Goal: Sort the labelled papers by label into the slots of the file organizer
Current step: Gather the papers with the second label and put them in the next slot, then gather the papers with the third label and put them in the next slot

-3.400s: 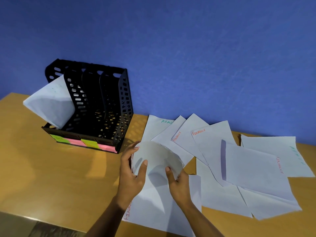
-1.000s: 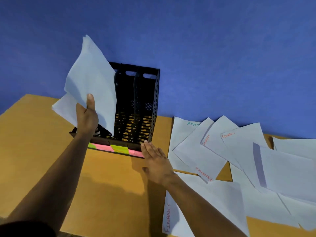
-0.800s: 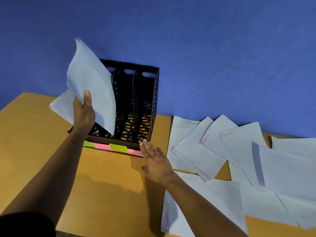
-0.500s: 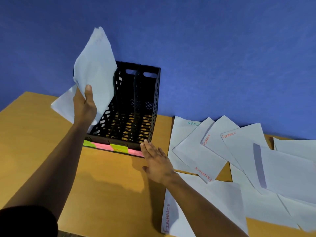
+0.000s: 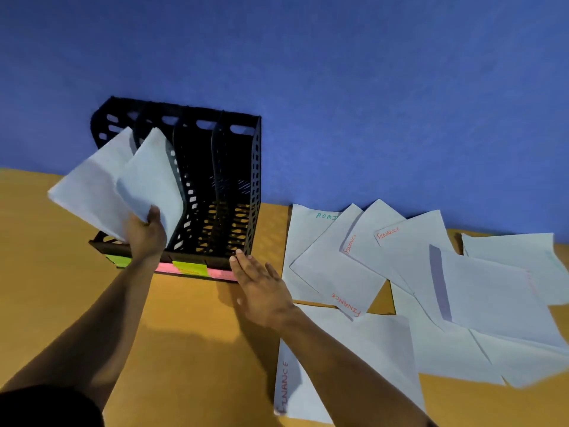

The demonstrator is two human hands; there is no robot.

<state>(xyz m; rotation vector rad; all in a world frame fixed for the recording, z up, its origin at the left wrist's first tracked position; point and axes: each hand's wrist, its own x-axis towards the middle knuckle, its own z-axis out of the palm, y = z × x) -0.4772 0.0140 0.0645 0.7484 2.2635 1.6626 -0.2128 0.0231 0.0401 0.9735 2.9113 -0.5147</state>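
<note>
Head view shows the left hand [image 5: 144,232] at centre left of the frame, fingers and thumb curled around the lower edge of a white sheet [image 5: 151,186] that stands in the second slot from the left of the black file organizer [image 5: 234,192]; its label cannot be read from here. Another sheet [image 5: 92,189] already leans out of the leftmost slot, just beside it toward the left edge of the frame. The right hand [image 5: 261,288] lies with straight, relaxed fingers, fingertips [image 5: 238,257] touching the organizer's lower right front corner, apparently steadying it. Coloured sticky notes [image 5: 189,268] mark the slots along the front lip, their writing too blurred to read. On the right half of the frame loose papers [image 5: 480,297] overlap on the wooden worktop [image 5: 184,334], several lettered FINANCE in red, and one ADMI-labelled sheet [image 5: 308,229] in green. Paper like this looks light, thin and floppy: it bows under its own weight, so it is probably best pinched near a short edge or corner and kept slightly curved to stiffen it while feeding it down between dividers. Overlapping sheets may slide on each other, so lifting by a free corner should separate one cleanly. The organizer seems light enough to shift when pushed, hence the bracing touch
</note>
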